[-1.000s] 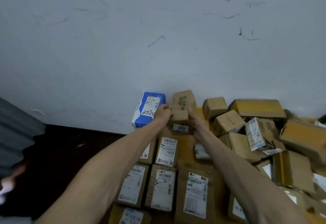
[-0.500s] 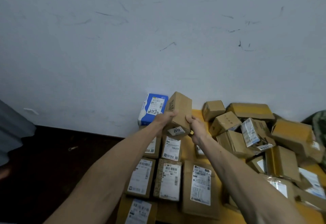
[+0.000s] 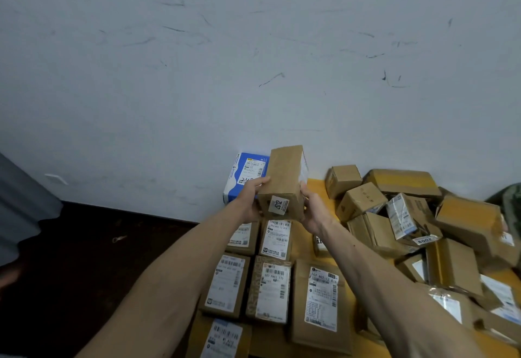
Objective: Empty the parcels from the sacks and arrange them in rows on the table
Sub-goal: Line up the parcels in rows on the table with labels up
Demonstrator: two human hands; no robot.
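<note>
A tall brown cardboard parcel point(image 3: 283, 180) with a small "2012" sticker on its near end is held up above the table. My left hand point(image 3: 249, 202) grips its left side and my right hand point(image 3: 314, 208) grips its right side. Behind it a blue and white parcel point(image 3: 241, 173) leans against the wall. Below my hands, several flat brown parcels with white labels point(image 3: 272, 290) lie in rows on the yellow table point(image 3: 317, 185). A loose heap of brown boxes point(image 3: 400, 216) fills the table's right side.
A scuffed white wall point(image 3: 253, 61) runs right behind the table. Dark floor point(image 3: 84, 259) lies to the left of the table's edge. A green sack point(image 3: 510, 199) shows at the far right edge behind the heap.
The parcel has been lifted off the table between both hands and turned, so its plain brown side faces up and the "2012" sticker end faces me.
</note>
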